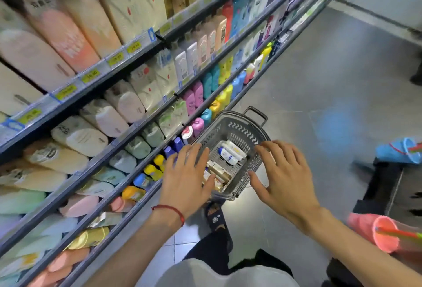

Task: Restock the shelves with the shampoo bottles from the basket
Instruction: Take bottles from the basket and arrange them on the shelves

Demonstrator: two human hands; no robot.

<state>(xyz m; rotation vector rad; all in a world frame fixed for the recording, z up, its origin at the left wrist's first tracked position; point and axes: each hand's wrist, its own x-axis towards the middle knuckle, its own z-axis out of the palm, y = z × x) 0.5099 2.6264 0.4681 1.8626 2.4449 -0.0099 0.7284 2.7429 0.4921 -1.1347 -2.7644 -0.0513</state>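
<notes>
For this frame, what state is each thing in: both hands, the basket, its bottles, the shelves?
Basket, on the floor, not yet emptied.
Left hand, open, fingers spread over the basket's left rim, holding nothing.
Right hand, open, spread over its right rim, holding nothing.
White bottle, lying flat in the basket.
Gold bottles, lying in the basket.
Shelves, well stocked.

both hands [186,178] [282,173] spread above basket [242,126], bottles [228,155] inside
</notes>
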